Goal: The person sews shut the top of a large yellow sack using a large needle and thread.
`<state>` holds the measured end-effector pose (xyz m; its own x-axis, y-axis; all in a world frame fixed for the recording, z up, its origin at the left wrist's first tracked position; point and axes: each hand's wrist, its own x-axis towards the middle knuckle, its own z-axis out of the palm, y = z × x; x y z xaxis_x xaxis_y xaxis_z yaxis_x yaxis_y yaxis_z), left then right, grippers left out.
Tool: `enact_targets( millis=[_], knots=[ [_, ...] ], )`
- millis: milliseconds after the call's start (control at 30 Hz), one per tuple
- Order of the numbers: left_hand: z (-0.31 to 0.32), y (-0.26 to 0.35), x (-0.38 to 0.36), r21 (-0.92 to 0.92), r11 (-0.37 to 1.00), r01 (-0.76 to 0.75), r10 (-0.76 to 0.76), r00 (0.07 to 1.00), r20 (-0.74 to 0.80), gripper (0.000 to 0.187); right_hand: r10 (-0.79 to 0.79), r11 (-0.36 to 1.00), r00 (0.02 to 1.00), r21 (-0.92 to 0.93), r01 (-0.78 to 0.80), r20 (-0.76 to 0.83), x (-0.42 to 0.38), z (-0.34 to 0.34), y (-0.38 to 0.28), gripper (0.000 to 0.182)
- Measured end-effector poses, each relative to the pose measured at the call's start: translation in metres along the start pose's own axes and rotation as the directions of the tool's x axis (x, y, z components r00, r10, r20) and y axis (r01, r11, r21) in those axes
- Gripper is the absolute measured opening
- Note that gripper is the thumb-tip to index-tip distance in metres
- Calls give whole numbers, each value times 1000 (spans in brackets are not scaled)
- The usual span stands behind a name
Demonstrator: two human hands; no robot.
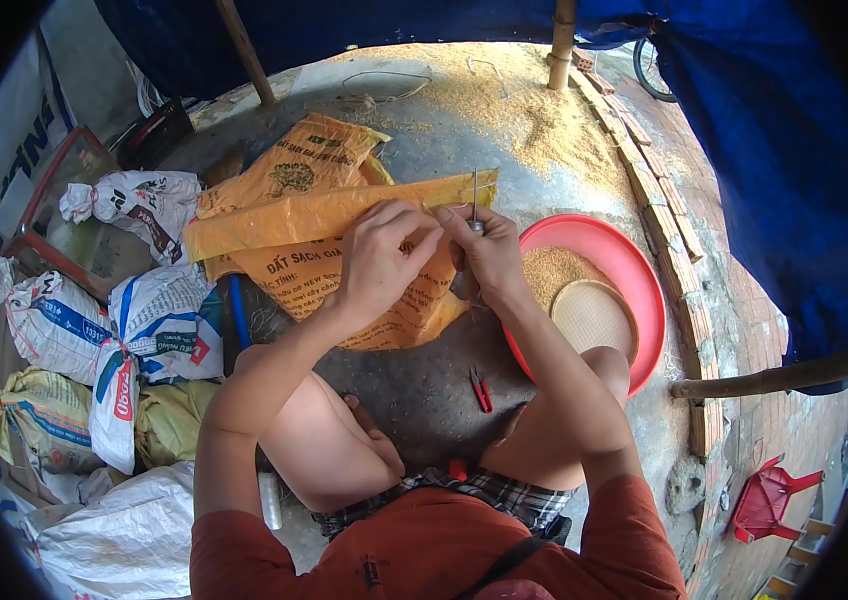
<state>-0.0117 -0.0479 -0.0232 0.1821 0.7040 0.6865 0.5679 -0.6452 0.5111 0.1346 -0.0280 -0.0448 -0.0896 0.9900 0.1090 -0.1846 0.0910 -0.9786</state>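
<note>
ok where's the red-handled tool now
In the head view, the red-handled tool lies on the floor near the middle, left of the red basin and below the orange sack.

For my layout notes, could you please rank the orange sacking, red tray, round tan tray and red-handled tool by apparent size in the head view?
1. Orange sacking
2. Red tray
3. Round tan tray
4. Red-handled tool

Your left forearm [289, 370] and right forearm [559, 370] reach forward from bent elbows, converging ahead of your chest. Your left hand [384, 255] curls its fingers, thumb drawn in near the index finger. Your right hand [492, 258] is closed in a grip (the two sit just beside each other), thumb angled leftward.
</note>
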Motion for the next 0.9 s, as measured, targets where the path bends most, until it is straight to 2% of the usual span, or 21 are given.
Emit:
enact_targets(
  millis=[33,67,200,367,467,600,700,767,833,900],
  knots=[
    [2,-2,0,76,990,-116,119,992,-37,9,41,998,999,45,-41,3,0,1,0,17],
    [2,-1,0,75,990,-120,123,992,-37,9,81,993,997,90,-82,8,-1,1,-1,17],
    [4,2,-4,108,992,-60,65,997,-47,8,118,988,993,93,-120,27,-1,0,-4,19],
    [8,1,-10,101,994,-47,54,997,-60,9,270,960,961,60,-274,65,0,-5,-11,21],
    [9,0,-12,60,998,25,-23,999,-30,6,333,933,938,111,-342,95,1,-7,-10,21],
    [6,-1,-9,101,995,9,-9,1000,-7,8,320,944,945,60,-324,67,1,-7,-9,21],
    [1,0,-6,132,991,36,-36,999,-2,8,360,925,930,98,-366,77,1,-8,-8,21],
    [-3,3,-4,140,988,70,-70,998,-4,9,387,883,912,230,-408,133,3,-9,-6,19],
    [-7,5,-1,161,982,104,-103,995,-13,9,390,866,909,276,-417,149,2,-8,-11,17],
    [-8,1,0,112,981,157,-160,987,25,10,393,846,904,319,-427,166,2,-7,-13,15]
  ],
)
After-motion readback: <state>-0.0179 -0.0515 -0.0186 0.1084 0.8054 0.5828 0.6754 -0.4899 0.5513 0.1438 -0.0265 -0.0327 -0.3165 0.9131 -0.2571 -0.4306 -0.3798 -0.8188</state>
